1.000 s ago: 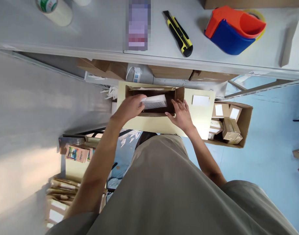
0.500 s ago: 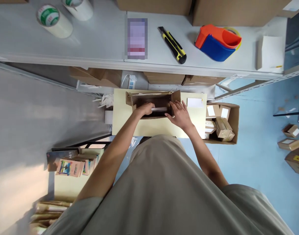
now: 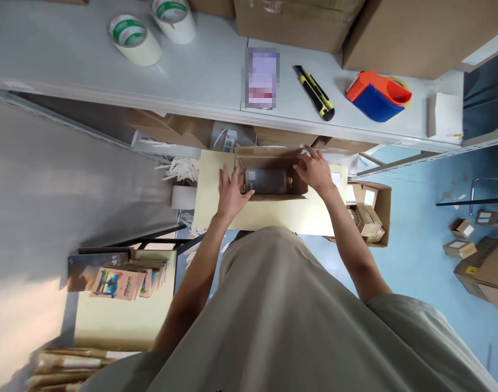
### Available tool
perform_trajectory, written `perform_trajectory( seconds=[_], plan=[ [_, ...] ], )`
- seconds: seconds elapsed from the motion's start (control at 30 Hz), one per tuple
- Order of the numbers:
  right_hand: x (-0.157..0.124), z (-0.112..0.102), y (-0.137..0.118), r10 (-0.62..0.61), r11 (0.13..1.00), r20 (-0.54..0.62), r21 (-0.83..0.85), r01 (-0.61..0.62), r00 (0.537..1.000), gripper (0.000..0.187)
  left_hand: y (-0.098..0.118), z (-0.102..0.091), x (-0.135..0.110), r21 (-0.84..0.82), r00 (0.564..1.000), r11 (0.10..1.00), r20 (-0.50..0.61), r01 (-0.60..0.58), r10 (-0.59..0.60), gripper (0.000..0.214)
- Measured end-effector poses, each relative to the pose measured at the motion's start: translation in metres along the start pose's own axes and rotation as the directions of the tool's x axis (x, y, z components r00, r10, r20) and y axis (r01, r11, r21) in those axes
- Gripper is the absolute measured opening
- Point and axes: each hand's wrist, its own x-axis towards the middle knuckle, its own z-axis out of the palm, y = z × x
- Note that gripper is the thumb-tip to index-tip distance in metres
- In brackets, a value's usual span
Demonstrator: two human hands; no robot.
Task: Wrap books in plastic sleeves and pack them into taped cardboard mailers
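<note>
An open cardboard box (image 3: 273, 161) sits on a pale yellow board, its long side facing me. Inside it lies a dark grey item (image 3: 267, 181) with a small pale label; what kind of thing it is, I cannot tell. My left hand (image 3: 231, 197) rests at the box's left end, fingers spread and thumb at the near edge. At the far right corner, my right hand (image 3: 317, 171) grips the box's end, its thumb on the inner side and fingers along the top edge.
On the grey shelf above lie tape rolls (image 3: 136, 43), a yellow-black utility knife (image 3: 315, 93), an orange-blue tape dispenser (image 3: 378, 97) and a white paper stack (image 3: 445, 117). A carton (image 3: 382, 215) of small boxes stands right. Booklets (image 3: 118, 282) lie at lower left.
My left hand has come out of the box and moved to its left end. My right hand has shifted to the far right corner. The dark item inside now shows.
</note>
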Motion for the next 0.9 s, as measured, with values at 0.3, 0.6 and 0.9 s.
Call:
perform_trajectory(
  seconds=[0.3, 0.6, 0.9],
  plan=[
    [0.006, 0.017, -0.009, 0.073, 0.953, 0.017, 0.294, -0.075, 0.997, 0.078, -0.014, 0.002, 0.001, -0.248, 0.932, 0.963, 0.315, -0.103, 0.180, 0.100],
    [-0.004, 0.033, 0.004, 0.133, 0.886, 0.080, 0.437, -0.155, 0.988, 0.069, -0.025, 0.006, 0.009, -0.181, 0.985, 0.983, 0.162, -0.024, 0.054, 0.075],
    [-0.027, 0.043, 0.010, 0.155, 0.979, -0.002, 0.132, -0.154, 0.988, 0.030, -0.033, 0.025, 0.027, -0.181, 0.983, 0.973, -0.086, 0.145, -0.163, 0.071]
  ],
)
